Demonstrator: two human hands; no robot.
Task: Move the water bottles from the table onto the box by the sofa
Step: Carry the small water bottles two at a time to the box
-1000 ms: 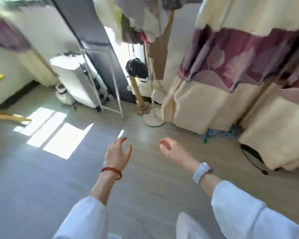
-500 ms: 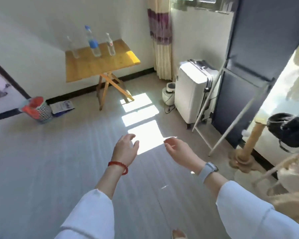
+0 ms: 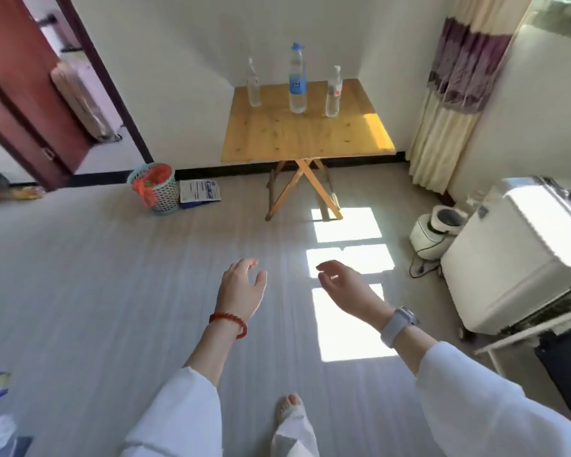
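Left hand: left hand (image 3: 241,290) raised at mid-height, fingers loose and spread, grasping nothing; a red bead bracelet (image 3: 228,319) circles the wrist.
Right hand: right hand (image 3: 346,288) held level with the left, fingers gently curved, empty; a pale watch (image 3: 397,324) on the wrist.
Task objects: three water bottles stand upright in a row at the far side of the wooden folding table (image 3: 307,140): left bottle (image 3: 254,85), tall blue-capped bottle (image 3: 297,80), right bottle (image 3: 333,94). Each stands apart from its neighbours.
Step in hand: judged to be the approach to the table; no bottle is yet grasped.
Next move: calls for crossing the floor, then reaching over the tabletop's near edge.
Destination: box and sofa not in view.
Open room: bare floor (image 3: 112,275) lies between person and table; a mesh basket (image 3: 154,188) stands left of the path, a white appliance (image 3: 521,255) right.
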